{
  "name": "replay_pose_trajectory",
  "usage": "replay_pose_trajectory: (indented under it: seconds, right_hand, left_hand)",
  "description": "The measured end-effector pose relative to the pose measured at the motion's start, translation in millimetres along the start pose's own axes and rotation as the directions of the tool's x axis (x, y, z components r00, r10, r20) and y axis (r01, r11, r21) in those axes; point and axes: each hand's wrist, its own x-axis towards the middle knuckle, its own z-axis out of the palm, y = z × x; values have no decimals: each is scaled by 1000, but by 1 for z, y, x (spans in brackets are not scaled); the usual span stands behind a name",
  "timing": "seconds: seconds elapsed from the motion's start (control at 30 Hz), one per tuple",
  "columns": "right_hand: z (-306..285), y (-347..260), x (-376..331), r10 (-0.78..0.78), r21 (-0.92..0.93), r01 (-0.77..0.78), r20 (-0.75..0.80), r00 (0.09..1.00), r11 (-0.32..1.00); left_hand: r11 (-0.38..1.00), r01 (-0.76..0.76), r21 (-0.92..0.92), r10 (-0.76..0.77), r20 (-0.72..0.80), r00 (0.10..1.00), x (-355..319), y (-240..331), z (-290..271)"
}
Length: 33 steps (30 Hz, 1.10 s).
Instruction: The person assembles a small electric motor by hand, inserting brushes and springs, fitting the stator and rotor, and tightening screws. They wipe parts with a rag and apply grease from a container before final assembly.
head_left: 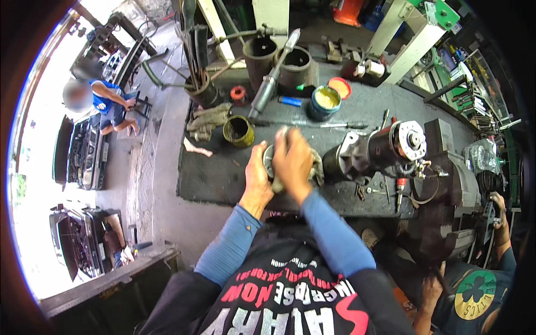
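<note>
Two hands grip round metal part w/ rag.

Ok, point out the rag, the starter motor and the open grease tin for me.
rag (317, 170), head view, on the fold showing right of the right hand.
starter motor (379, 151), head view, on its dark body.
grease tin (325, 100), head view, on the yellow grease inside.

On the bench stand a yellow-rimmed tin, an open tub of yellow grease, crumpled gloves and a starter motor by the vise.
</note>
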Motion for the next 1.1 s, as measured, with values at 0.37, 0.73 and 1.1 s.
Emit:
replay_pose_trajectory:
  seconds: [0.37,0.73,1.1]
  right_hand:
    - [-31,38,31,413,808,-478,327,850,344]
    - [-2,25,-21,175,504,-210,116,978,838]
    - [-56,2,34,443,887,-381,240,864,262]
  left_hand:
    - [940,308,-143,-246,341,907,7,43,-18]
    - [966,184,-183,-132,265,955,13,6,-11]
    - [742,-380,553,22,545,838,19,9,-34]
